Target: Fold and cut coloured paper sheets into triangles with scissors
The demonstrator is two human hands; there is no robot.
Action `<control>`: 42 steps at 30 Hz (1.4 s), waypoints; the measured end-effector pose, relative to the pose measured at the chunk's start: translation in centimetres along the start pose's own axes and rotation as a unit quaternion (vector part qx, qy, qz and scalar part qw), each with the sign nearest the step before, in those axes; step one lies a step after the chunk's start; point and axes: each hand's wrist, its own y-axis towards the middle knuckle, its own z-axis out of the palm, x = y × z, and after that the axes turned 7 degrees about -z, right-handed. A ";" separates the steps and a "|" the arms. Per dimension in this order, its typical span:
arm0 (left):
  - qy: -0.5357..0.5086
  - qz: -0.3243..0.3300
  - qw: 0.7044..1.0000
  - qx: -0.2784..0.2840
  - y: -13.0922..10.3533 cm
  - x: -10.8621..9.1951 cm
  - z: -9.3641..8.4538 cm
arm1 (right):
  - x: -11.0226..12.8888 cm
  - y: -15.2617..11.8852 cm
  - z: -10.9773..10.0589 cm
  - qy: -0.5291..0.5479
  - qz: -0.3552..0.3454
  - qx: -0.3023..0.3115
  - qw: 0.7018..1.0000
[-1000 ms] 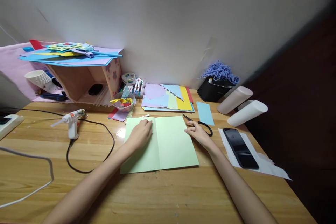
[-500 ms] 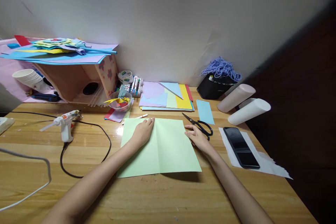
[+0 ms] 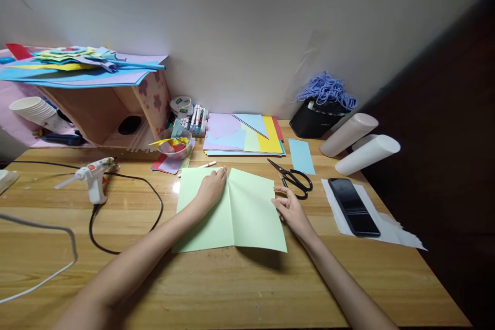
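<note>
A sheet of light green paper [image 3: 253,216] with a crease down its middle lies before me on the wooden table. Its right half is lifted and bowed, casting a shadow beneath. On the left half rests my left hand [image 3: 212,186], palm down, fingers laid flat with their tips at the crease near the top edge. My right hand [image 3: 288,206] pinches the sheet's right edge between thumb and fingers. Just beyond that hand lie black-handled scissors [image 3: 296,180], apart from it.
A glue gun [image 3: 95,180] with its black cord stands at left. Behind are a box [image 3: 154,103], a tub of scraps [image 3: 176,148], markers [image 3: 198,119] and stacked coloured paper [image 3: 224,126]. A phone [image 3: 353,206], white rolls [image 3: 367,154] and a black yarn holder [image 3: 317,118] are at right.
The right half of the green sheet has risen and tilted toward the left, its edge pinched by my right hand. My left hand stays on the crease. The view has shifted slightly.
</note>
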 end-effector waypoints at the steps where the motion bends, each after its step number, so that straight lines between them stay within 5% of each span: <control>1: -0.001 -0.001 1.000 0.001 0.0 0.1 0.1 | -0.1 -0.3 -0.1 0.001 -0.003 -0.008 1.000; 8: -0.029 -0.003 0.999 -0.022 0.0 1.1 -0.2 | 0.1 -0.2 -0.6 0.036 0.000 -0.002 0.999; 13: -0.096 -0.005 0.990 -0.101 -1.7 0.7 -0.7 | 1.0 2.6 -1.3 -0.052 -0.069 -0.036 0.996; 20: -0.127 0.067 0.985 -0.098 -2.3 0.2 1.9 | 1.3 5.3 -2.2 -0.121 -0.075 -0.048 0.989; 33: -0.129 0.067 0.985 -0.089 -2.2 0.4 2.2 | 1.0 1.9 -2.9 -0.079 -0.013 -0.039 0.996; 37: -0.140 0.072 0.982 -0.102 -3.4 0.0 1.6 | 1.2 1.3 -2.7 -0.049 0.019 0.019 0.998; 42: -0.141 0.102 0.982 -0.080 -5.3 -0.5 2.1 | 0.8 1.3 -2.2 -0.035 -0.004 -0.022 0.999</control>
